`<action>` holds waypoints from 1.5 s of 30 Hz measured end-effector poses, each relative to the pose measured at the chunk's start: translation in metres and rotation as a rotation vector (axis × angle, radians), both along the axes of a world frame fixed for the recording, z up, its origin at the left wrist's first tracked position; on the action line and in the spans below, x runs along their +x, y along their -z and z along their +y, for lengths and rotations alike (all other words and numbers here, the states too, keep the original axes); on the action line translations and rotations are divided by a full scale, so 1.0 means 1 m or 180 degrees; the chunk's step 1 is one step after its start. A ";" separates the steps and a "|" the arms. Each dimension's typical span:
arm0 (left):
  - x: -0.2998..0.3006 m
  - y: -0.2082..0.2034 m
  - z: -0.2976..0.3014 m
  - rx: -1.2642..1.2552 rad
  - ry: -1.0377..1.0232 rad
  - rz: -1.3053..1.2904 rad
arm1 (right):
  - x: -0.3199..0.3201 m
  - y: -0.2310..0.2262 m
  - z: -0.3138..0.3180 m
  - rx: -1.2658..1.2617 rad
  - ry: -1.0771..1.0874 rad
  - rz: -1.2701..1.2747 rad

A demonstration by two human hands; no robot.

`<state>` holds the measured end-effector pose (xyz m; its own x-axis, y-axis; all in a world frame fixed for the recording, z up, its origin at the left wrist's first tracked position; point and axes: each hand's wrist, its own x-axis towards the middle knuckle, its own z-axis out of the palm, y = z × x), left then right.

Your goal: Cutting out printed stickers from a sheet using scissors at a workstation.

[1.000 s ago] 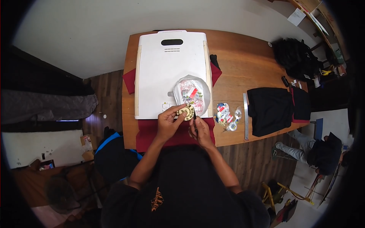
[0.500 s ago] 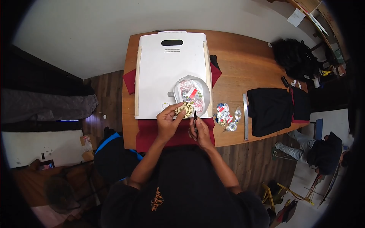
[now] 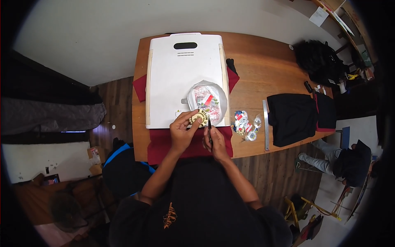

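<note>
My left hand (image 3: 182, 131) pinches a round cream patch (image 3: 198, 119) with dark lettering around its border, thumb lying on its face. Close beside it, my right hand (image 3: 218, 145) is closed around small dark scissors (image 3: 210, 124), the pointed blades upward at the patch's right edge. Whether the blades touch the patch I cannot tell. Just beyond both hands a white bowl-shaped container (image 3: 223, 98) holds red, white and green printed pieces. It rests on the near right corner of a large white panel (image 3: 173, 82).
On the wooden table (image 3: 259, 61), right of the panel, lie several colourful patches (image 3: 240, 121), clear round pieces (image 3: 252, 135), a steel ruler (image 3: 266, 127) and folded black cloth (image 3: 288, 119). Maroon cloth (image 3: 164, 144) hangs at the near edge. A person (image 3: 349, 164) sits at far right.
The patch in my left hand has turned slightly. My right hand and the scissors have shifted a little to the left. The rest looks the same.
</note>
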<state>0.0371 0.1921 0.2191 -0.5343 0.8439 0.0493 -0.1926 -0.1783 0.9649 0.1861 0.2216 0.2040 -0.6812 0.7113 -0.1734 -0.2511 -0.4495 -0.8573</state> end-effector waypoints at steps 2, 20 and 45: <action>0.001 -0.003 0.001 -0.0004 -0.0003 -0.0055 | 0.000 0.001 0.000 0.0002 0.0001 0.0014; 0.004 0.000 -0.007 -0.0063 0.0054 -0.0135 | -0.004 -0.009 -0.001 -0.0054 0.0088 0.0057; 0.004 -0.004 -0.007 -0.0174 0.0007 -0.0093 | -0.003 -0.001 -0.002 -0.0011 0.0054 0.0067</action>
